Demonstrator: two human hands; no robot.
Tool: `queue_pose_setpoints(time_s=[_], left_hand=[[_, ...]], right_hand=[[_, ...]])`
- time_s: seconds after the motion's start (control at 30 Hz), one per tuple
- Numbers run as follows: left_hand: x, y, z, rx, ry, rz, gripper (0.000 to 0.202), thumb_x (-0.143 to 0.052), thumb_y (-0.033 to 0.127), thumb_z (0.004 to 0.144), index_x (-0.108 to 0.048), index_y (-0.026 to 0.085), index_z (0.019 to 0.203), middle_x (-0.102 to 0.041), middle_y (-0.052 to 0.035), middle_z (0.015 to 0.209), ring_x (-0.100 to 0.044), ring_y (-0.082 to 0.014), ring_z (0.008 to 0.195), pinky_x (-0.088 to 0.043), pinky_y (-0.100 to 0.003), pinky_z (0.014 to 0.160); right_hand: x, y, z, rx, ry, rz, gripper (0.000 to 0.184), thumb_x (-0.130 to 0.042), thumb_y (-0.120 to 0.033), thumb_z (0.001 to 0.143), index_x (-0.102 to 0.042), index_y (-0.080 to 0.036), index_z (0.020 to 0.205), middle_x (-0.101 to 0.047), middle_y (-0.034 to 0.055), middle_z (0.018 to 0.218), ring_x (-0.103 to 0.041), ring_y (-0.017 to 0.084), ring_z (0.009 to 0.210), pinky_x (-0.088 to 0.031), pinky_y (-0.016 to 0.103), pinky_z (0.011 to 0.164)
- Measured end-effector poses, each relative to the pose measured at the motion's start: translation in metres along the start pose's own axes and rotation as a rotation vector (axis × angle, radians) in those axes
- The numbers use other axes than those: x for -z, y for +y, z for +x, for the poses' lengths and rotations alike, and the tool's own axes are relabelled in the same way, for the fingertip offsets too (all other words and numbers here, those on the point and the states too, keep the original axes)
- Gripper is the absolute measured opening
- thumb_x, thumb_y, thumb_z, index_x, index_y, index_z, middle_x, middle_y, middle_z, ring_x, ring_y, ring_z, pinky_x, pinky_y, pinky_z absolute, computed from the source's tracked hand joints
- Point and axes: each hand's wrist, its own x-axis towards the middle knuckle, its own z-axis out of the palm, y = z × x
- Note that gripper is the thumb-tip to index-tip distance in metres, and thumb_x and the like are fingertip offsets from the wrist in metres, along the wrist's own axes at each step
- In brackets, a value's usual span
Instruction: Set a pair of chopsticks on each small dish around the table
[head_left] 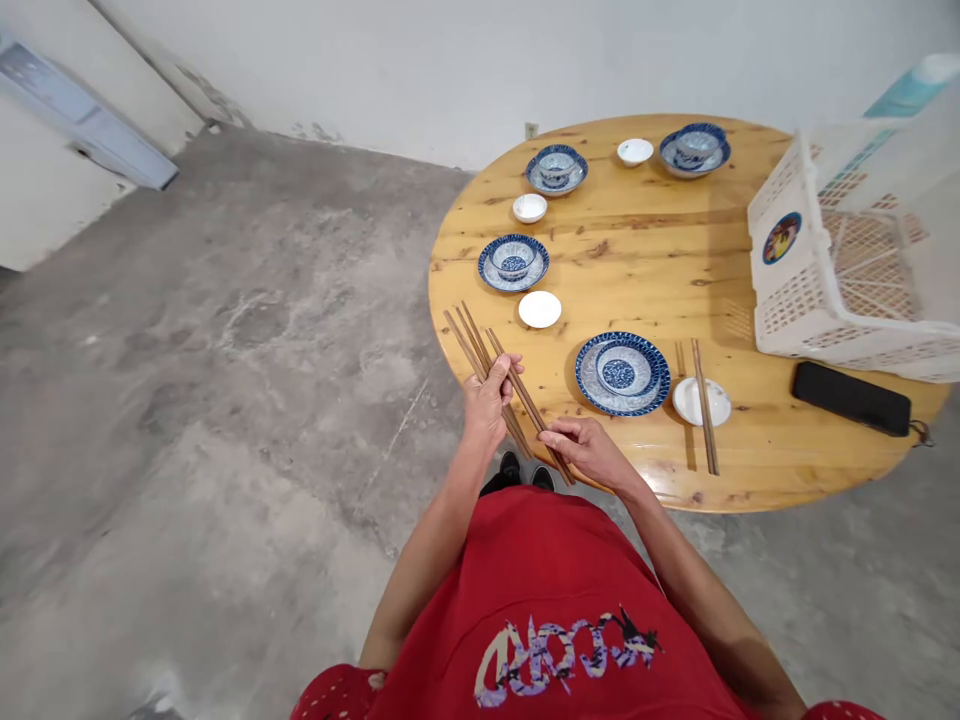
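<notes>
My left hand (489, 395) is closed around several brown wooden chopsticks (466, 343), held in front of me at the table's near left edge. With its fingertips my right hand (589, 450) grips the lower part of another pair of chopsticks (534, 412), whose upper part crosses by my left thumb. Just beyond my right hand sits a blue-patterned plate (592, 385) with a matching bowl (621, 372) on it. To the right, a pair of chopsticks (706, 410) rests across a small white dish (726, 403).
Around the round wooden table (622, 255) stand more blue-patterned plates with bowls (514, 262) and small white dishes (540, 310). At the right is a white plastic crate (787, 285) with a rolled item (900, 95) in it. A black phone (851, 397) lies before the crate.
</notes>
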Motion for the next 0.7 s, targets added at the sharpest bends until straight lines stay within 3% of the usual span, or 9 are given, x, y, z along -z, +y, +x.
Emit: queue_pose_setpoints(time_s=[0.13,0.27,0.43,0.53,0.7], left_hand=[[0.009,0.003,-0.006,-0.035,0.099,0.002,0.032,-0.072,0.044,0.074,-0.074,0.014,0.083,-0.065,-0.0033,0.073,-0.037,-0.0036,0.05,-0.024,-0.02,0.043],[0.018,0.001,-0.01,-0.018,0.145,0.039,0.033,-0.068,0.046,0.077,-0.074,0.014,0.084,-0.064,-0.0034,0.074,-0.038,-0.0046,0.051,-0.025,-0.02,0.045],[0.037,0.0,0.002,-0.003,0.12,0.056,0.035,-0.067,0.046,0.078,-0.075,0.014,0.088,-0.066,-0.0039,0.075,-0.041,-0.0056,0.053,-0.026,-0.021,0.048],[0.06,0.008,0.019,0.009,0.085,0.067,0.035,-0.068,0.047,0.078,-0.076,0.014,0.089,-0.067,-0.0038,0.076,-0.042,-0.0058,0.053,-0.029,-0.021,0.05],[0.119,0.036,0.055,0.025,0.04,0.108,0.036,-0.069,0.048,0.076,-0.076,0.014,0.088,-0.066,-0.0023,0.075,-0.039,-0.0046,0.05,-0.029,-0.021,0.049]], right_hand=[[-0.02,0.002,0.006,0.083,0.17,-0.27,0.029,-0.052,-0.039,0.093,-0.063,-0.018,0.077,-0.055,0.0011,0.069,-0.049,0.014,0.065,-0.032,0.027,0.063],[-0.043,0.002,0.014,0.073,0.237,-0.513,0.028,-0.049,-0.038,0.095,-0.067,-0.017,0.097,-0.062,0.008,0.084,-0.055,0.019,0.078,-0.036,0.028,0.068],[-0.064,-0.001,0.03,0.073,0.257,-0.653,0.028,-0.043,-0.031,0.098,-0.067,-0.016,0.097,-0.061,0.0087,0.084,-0.055,0.019,0.077,-0.037,0.027,0.066],[-0.086,-0.007,0.049,0.085,0.281,-0.671,0.027,-0.042,-0.029,0.098,-0.065,-0.016,0.09,-0.06,0.0078,0.082,-0.055,0.018,0.075,-0.037,0.026,0.067],[-0.143,-0.03,0.095,0.085,0.312,-0.667,0.024,-0.044,-0.027,0.097,-0.063,-0.016,0.086,-0.06,0.007,0.081,-0.056,0.018,0.074,-0.038,0.027,0.067]])
